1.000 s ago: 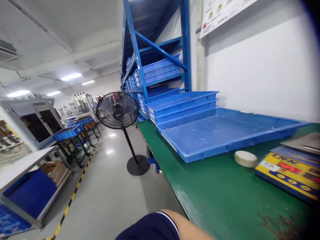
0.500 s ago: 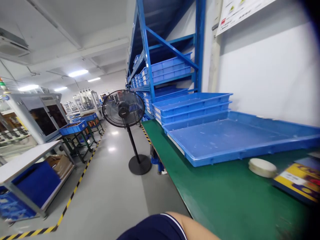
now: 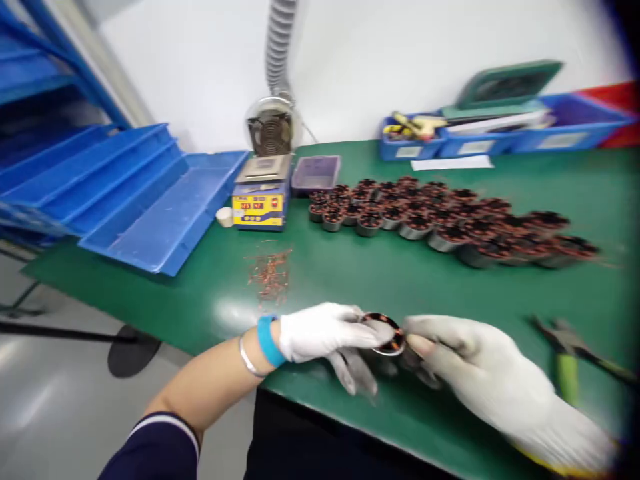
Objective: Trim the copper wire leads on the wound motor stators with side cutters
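Head view – both gloved hands meet at the near edge of the green bench [image 3: 380, 267]. Left hand [image 3: 325, 330] and right hand [image 3: 465, 363] pinch one small round wound coil [image 3: 384, 332] between them, fingertips on its rim from either side, held just above the mat. Both are closed on it, not clenched hard. Motion blur, so exact finger placement on the far side is hard to tell.

Handling, as a judgement: the coil looks like a metal ring with copper windings – small, rigid, probably some heft for its size. The smooth outer ring is the place to grip; the windings and any loose wire ends look easily damaged, so keep fingers off the top. Cloth gloves on smooth metal may slip a little.

Surface: flat green mat, looks grippy, slight glare near the left wrist. Copper wire scraps [image 3: 270, 270] lie beyond the left hand. A big cluster of the same coils [image 3: 440, 217] sits mid-bench, well apart from the hands. A green-handled tool [image 3: 570, 363], blurred, lies right of the right hand.

Room: white wall behind, a yellow-fronted soldering station [image 3: 260, 200] with a fume extractor hose [image 3: 277, 47] above it, stacked blue trays [image 3: 125, 193] at left, blue bins [image 3: 450, 137] along the wall. Grey floor below left.
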